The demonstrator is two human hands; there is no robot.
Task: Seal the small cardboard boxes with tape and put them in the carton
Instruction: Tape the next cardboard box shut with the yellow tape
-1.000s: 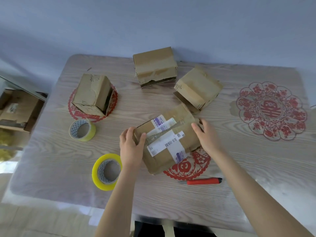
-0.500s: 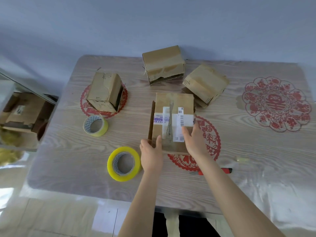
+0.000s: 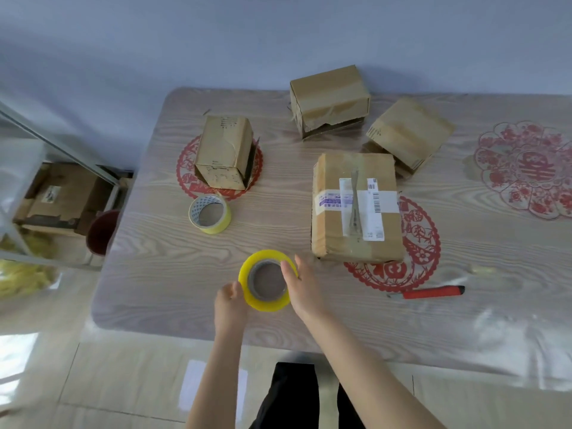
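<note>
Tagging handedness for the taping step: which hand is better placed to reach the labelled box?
Right, likely. The right hand grips the yellow tape roll on its box side, the labelled box lying beyond. The left hand holds the far side and would cross over.

Likely a home room: a wood-grain tabletop (image 3: 154, 243) under clear film, festive red paper-cut decorations (image 3: 523, 168) at 3 o'clock, glossy floor tiles (image 3: 93, 382) at 7 o'clock, and a plain wall (image 3: 216, 41) at 12 o'clock.
</note>
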